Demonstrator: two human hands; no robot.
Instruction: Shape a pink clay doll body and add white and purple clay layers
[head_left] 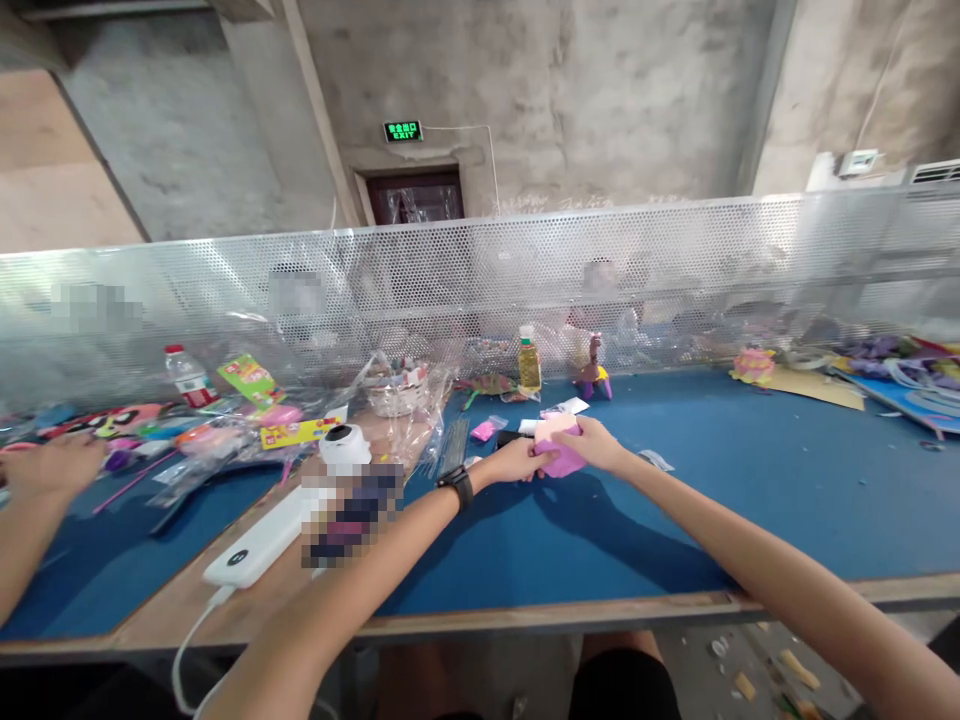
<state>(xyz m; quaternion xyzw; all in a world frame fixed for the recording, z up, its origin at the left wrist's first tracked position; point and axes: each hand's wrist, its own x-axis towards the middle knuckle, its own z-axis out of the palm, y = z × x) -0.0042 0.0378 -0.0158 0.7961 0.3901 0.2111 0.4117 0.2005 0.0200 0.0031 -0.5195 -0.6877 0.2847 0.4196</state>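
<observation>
Over the blue tabletop (660, 480), both hands hold a pink and cream lump (561, 460) that looks like soft modelling clay. My left hand (517, 460), with a dark watch on the wrist, grips its left side, fingertips partly hidden. On its right upper side, my right hand (596, 443) presses with thumb and fingers. Just behind the lump lie a black object (513, 438) and a small white piece (529, 426). A little bag of bright pink material (487, 429) rests to the left, beside a bundle of thin wires (453, 445).
A bottle of yellow liquid (529, 362) and a purple and yellow figure (592, 370) stand at the back, before a perforated metal screen (675, 270). A white power bank (259, 540) and a white camera (345, 447) sit left. At far left, another person's hand (60, 465) is busy among packets.
</observation>
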